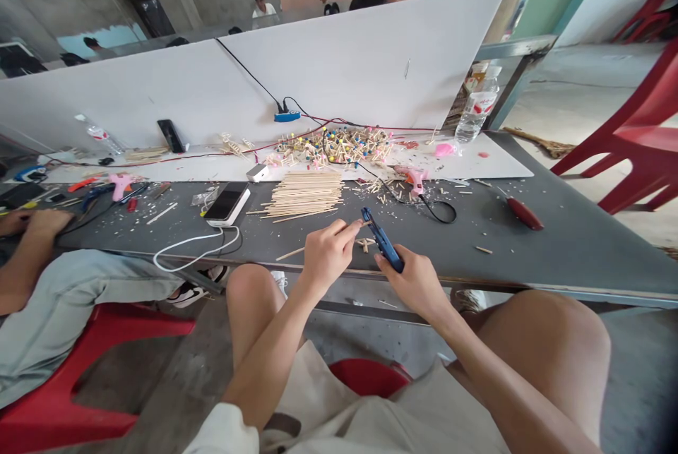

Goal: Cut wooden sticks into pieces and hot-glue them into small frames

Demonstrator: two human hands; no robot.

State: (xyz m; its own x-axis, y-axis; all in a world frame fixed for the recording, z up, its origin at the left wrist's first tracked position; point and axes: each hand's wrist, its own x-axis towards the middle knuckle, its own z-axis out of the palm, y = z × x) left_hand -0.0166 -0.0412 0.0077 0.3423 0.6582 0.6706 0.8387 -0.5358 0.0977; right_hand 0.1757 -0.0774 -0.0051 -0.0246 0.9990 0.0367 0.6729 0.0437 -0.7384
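My right hand [416, 277] is wrapped round the handles of a blue hand tool [386, 246] that looks like pliers or cutters. Close to the tool's jaws, my left hand [329, 254] is closed in a pinch on a small wooden stick [366, 222], whose end reaches the jaws. Short wooden pieces [365, 245] lie on the grey table just behind and below the two hands. A spread stack of thin wooden sticks [304, 194] rests on the table beyond my left hand.
Behind the stack is a pile of short sticks with coloured ends [339, 146]. A pink glue gun [416, 180], a red-handled tool [523, 214], a phone on a white box [227, 202] and a bottle [477, 106] stand around. At left, a person's hands [37, 222] rest near the table edge.
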